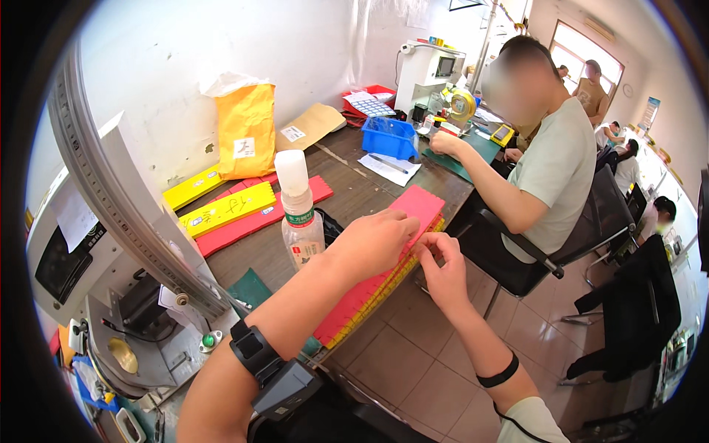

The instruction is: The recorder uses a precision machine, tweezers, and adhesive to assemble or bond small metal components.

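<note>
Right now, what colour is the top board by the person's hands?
The top board is pinkish red, seen in the head view.

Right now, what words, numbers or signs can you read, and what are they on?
I won't copy words, but there's writing:
Plastic bottle: print on a green band.
Lower yellow strip: black handwriting.
Orange package: black mark on square label.
Brown envelope: small label, too small to read.
Wall poster: too small to read.
Pink top strip: none seen.

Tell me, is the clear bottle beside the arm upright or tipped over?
Upright: the clear bottle stands with its white top uppermost.
</note>
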Available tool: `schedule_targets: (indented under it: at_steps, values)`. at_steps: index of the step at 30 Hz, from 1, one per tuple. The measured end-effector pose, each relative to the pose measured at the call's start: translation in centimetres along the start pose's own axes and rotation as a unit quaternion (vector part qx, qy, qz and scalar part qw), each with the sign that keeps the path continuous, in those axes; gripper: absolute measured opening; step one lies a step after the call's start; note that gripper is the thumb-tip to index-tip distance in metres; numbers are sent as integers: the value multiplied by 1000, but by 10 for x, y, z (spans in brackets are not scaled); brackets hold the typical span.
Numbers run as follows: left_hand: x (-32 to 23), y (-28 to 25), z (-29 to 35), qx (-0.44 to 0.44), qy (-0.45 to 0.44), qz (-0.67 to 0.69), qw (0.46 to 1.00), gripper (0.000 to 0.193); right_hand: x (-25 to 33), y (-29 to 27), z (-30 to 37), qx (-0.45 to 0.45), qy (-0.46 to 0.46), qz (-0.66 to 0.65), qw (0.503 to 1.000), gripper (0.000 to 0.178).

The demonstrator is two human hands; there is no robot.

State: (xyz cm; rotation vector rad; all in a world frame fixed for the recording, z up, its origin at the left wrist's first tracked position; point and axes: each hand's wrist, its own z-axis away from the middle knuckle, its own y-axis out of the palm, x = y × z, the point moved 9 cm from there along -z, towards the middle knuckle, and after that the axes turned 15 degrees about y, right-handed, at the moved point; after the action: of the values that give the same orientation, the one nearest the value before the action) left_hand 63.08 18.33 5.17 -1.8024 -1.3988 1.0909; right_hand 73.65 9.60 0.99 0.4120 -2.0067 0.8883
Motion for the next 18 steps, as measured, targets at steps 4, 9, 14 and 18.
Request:
schedule_targets:
  at_steps: [4,9,14,18]
  values:
    - [0,4,-3,-17,6,-9,1000,12,-6,1,-5,2,24,1,1000,9]
    - [-2,5,-3,-33,17,-21,999,10,-8,3,-5,-5,6,10,1000,8]
    - [-2,10,-6,-23,16,-36,999,13,-13,3,-4,-3,12,26,1000,8]
    - [-5,9,-7,-22,20,-43,999,13,-16,5,-3,1,27,16,1000,9]
